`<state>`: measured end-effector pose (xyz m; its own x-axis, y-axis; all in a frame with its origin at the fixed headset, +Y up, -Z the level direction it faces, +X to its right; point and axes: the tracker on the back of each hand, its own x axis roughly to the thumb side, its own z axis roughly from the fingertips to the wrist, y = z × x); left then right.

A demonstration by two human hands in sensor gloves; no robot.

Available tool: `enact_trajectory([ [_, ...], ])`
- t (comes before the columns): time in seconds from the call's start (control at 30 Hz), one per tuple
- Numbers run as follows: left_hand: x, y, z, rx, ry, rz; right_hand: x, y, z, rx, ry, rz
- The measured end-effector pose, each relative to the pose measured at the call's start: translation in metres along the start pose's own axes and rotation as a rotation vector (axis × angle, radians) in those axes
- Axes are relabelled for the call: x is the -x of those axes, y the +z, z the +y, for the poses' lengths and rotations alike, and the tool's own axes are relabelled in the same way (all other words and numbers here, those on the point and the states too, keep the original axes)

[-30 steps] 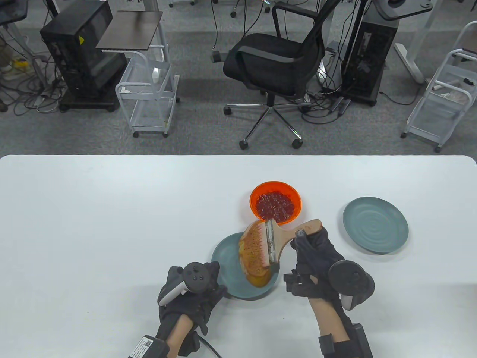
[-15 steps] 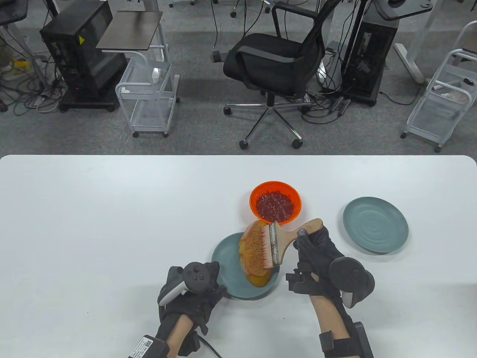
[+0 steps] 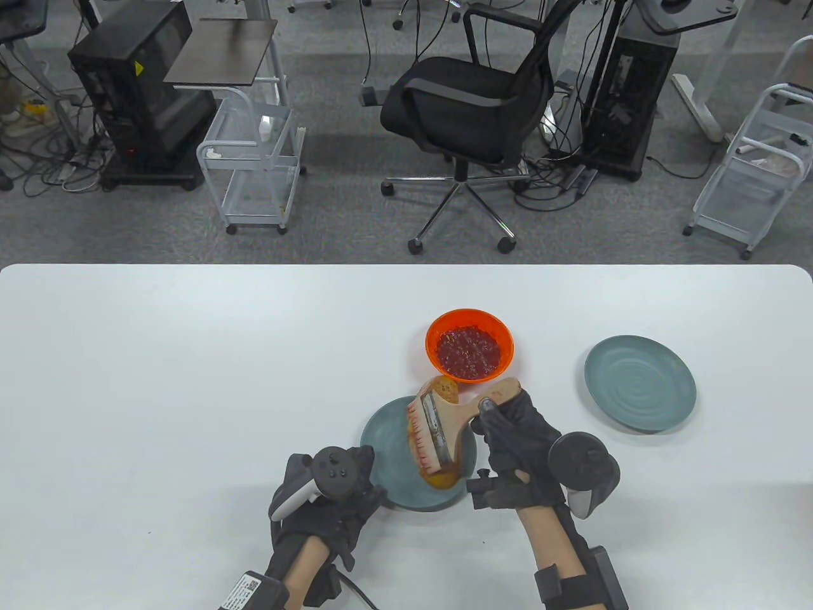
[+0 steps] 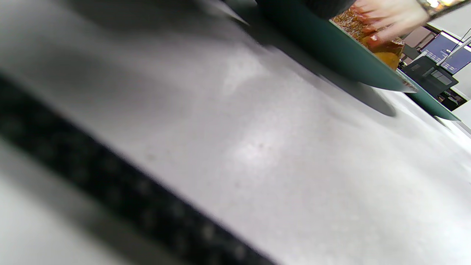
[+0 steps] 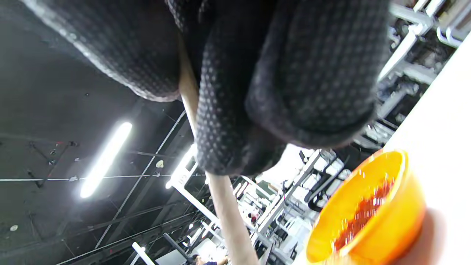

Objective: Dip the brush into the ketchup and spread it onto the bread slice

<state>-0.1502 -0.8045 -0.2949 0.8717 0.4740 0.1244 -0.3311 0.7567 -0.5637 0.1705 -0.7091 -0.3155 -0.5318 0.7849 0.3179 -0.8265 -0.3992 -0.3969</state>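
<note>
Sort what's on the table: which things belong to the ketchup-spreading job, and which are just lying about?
In the job:
brush, gripped by the right hand
bread slice
plate under the bread, left hand at its rim
orange bowl of ketchup

Lying about:
second plate, off to the right

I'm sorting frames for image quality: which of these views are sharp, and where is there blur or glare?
Table view: sharp and evenly lit, brush and bread slice crisp. Left wrist view: motion-blurred and tilted, the teal plate smeared, a soft glare patch on the table. Right wrist view: glove fingers too close and soft, ceiling lights blown out, orange bowl blurred.
</note>
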Motion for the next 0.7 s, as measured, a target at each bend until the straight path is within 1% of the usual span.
enact_trajectory([
  [0.1, 0.000, 0.000, 0.000, 0.000, -0.001, 0.000, -0.003, -0.006, -0.015, 0.024, 0.104, -0.064],
  [0.13, 0.000, 0.000, 0.000, -0.001, -0.004, 0.001, -0.003, -0.006, -0.019, 0.069, 0.107, -0.081],
  [0.2, 0.000, 0.000, 0.000, -0.001, -0.004, 0.001, -0.003, -0.005, -0.023, 0.110, 0.088, -0.090],
  [0.27, 0.000, 0.000, 0.000, -0.001, -0.004, 0.002, -0.001, -0.002, -0.018, 0.121, 0.022, -0.062],
  [0.37, 0.000, 0.000, 0.000, -0.001, -0.005, 0.002, 0.003, 0.002, -0.003, 0.106, -0.071, 0.031],
  [0.43, 0.000, 0.000, 0.000, -0.001, -0.005, 0.002, 0.003, 0.002, 0.003, 0.098, -0.086, 0.056],
  [0.53, 0.000, 0.000, 0.000, -0.001, -0.005, 0.001, 0.001, 0.000, 0.004, 0.101, -0.141, 0.076],
  [0.6, 0.000, 0.000, 0.000, -0.001, -0.005, 0.001, 0.002, 0.001, 0.005, 0.108, -0.145, 0.087],
  [0.7, 0.000, 0.000, 0.000, -0.001, -0.005, 0.001, 0.011, 0.003, 0.009, 0.085, -0.081, 0.131],
])
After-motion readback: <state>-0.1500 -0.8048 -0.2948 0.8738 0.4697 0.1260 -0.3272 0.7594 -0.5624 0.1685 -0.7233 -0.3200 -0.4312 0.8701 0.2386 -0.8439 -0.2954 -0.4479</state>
